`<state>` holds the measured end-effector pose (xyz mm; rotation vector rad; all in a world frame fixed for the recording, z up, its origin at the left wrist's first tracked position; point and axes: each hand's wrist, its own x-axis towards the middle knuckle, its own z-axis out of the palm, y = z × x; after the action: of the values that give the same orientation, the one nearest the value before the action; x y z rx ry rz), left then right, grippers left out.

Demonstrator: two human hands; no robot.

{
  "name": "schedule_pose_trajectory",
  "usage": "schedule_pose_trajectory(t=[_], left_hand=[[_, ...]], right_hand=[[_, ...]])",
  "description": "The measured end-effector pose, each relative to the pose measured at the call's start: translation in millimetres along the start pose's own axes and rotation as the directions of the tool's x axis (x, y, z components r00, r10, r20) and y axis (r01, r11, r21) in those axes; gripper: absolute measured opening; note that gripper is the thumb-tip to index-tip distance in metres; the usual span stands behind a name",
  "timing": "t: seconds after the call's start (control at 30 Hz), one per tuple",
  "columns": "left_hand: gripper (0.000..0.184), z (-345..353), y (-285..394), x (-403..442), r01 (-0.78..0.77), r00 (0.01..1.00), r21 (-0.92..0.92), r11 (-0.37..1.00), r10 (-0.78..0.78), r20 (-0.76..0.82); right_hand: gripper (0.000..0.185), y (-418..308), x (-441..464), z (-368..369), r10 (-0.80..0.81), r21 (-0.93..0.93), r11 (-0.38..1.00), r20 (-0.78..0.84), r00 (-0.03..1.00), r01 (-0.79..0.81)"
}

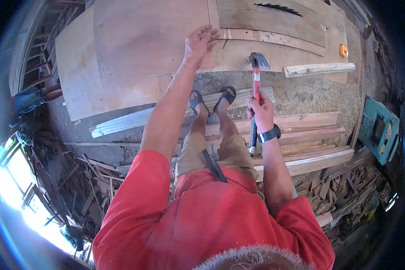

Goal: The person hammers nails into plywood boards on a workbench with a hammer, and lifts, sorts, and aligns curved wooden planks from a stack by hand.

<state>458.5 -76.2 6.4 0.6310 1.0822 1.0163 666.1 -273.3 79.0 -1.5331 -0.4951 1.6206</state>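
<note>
My right hand (262,108) is closed around the handle of a claw hammer (256,76) with a red and dark grip, its head pointing away from me. My left hand (201,42) reaches out over the plywood sheet (144,40), fingers bent and partly spread; whether something small is between them is too small to tell. Close to its fingertips, a narrow wooden strip (270,37) runs to the right along a darker panel (252,20). A black jagged blade-like piece (279,8) lies on that panel.
An orange tape measure (343,50) and a short wood piece (319,69) are at the right. Timber boards (306,168) lie on the floor around my legs. A teal frame (379,129) stands far right, scrap wood (346,198) below. Another person's leg (53,93) shows at left.
</note>
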Motion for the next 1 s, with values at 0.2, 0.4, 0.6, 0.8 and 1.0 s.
schedule_pose_trajectory(t=[0.2, 0.4, 0.6, 0.8, 1.0], left_hand=[[0.029, 13.4, -11.7, -13.0, -0.166, 0.983, 0.438, 0.884, 0.181, 0.007], [0.021, 28.7, -15.1, -24.1, -0.359, 0.863, 0.851, 0.384, 0.483, 0.147], [0.017, 41.9, -17.4, -13.9, -0.295, 0.874, 0.943, 0.155, 0.444, 0.200], [0.012, 40.4, -12.4, -7.3, -0.244, 0.866, 0.929, 0.279, 0.493, 0.079], [0.013, -3.0, -11.4, 25.4, -0.253, 0.881, 0.521, 0.815, 0.417, -0.225]], right_hand=[[0.011, -7.7, 5.8, 0.9, 0.098, 0.065, 0.993, 0.024, 0.995, -0.100], [0.012, -11.1, 5.1, -0.5, 0.126, 0.102, 0.986, 0.043, 0.991, -0.129], [0.012, -7.8, 4.7, 1.3, 0.110, 0.026, 0.994, 0.003, 0.994, -0.111], [0.015, -5.3, 4.1, 6.5, 0.022, -0.094, 0.995, -0.112, 0.993, -0.033], [0.016, -21.6, 7.2, 17.0, -0.083, -0.119, 0.990, -0.100, 0.992, 0.071]])
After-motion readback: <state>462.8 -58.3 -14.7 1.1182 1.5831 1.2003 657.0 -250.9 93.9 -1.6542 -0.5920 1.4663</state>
